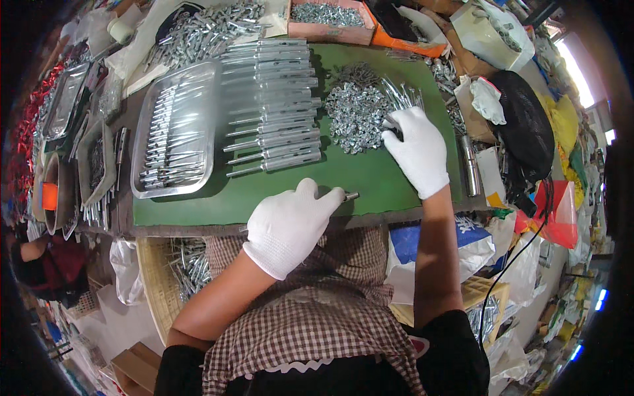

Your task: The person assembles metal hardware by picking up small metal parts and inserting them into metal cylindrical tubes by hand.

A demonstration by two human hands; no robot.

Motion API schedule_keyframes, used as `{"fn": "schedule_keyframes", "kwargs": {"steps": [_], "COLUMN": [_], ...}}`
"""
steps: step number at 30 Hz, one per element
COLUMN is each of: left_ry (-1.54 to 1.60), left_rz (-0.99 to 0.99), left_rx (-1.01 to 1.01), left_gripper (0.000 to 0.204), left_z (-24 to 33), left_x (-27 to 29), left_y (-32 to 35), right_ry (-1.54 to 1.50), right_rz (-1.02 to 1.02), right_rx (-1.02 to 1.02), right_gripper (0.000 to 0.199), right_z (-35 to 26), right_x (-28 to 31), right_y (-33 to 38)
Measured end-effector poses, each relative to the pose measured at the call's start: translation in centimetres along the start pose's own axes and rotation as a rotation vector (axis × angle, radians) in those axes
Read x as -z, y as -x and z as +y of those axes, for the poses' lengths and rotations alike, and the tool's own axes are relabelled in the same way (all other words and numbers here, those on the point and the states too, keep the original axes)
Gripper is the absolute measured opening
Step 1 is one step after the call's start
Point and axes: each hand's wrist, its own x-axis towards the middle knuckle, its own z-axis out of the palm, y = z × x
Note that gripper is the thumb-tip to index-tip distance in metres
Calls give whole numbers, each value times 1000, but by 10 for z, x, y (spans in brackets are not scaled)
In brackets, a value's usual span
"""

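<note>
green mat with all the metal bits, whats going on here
A person in white gloves works at a green mat. The left hand grips a metal rod whose tip pokes out near the mat's front edge. The right hand reaches into a pile of small metal fittings. Beside the pile lies a neat row of assembled rods, and a metal tray on the left holds more.

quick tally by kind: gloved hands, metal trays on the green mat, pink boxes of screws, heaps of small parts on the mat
white-gloved hands: 2 (left hand, right hand)
shiny rectangular metal tray on the green mat: 1
pink cardboard box of small silver screws: 1
heap of small silver metal parts: 1
total: 5
</note>
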Motion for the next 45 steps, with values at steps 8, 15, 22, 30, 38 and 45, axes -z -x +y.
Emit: {"fn": "schedule_keyframes", "kwargs": {"steps": [8, 15, 22, 30, 38, 45], "left_ry": [60, 65, 65, 63, 64, 55], "left_rz": [-6, -17, -9, 4, -15, 7], "left_rx": [13, 30, 40, 30, 30, 19], "left_gripper": [22, 20, 21, 20, 20, 22], "left_z": [1, 0, 1, 0, 1, 0], "left_x": [0, 1, 0, 0, -1, 0], "left_y": [0, -2, -1, 0, -2, -2], "right_ry": [-286, -476, -393, -128, -80, -176], "right_rz": [-34, -294, -259, -33, -27, -33], "right_rx": [-153, -68, 38, -170, -263, -269], "right_gripper": [17, 14, 13, 16, 19, 14], "right_z": [-20, -69, -68, -37, -33, -35], "right_x": [5, 15, 13, 2, -6, -3], "right_y": [15, 67, 70, 42, 48, 53]}}
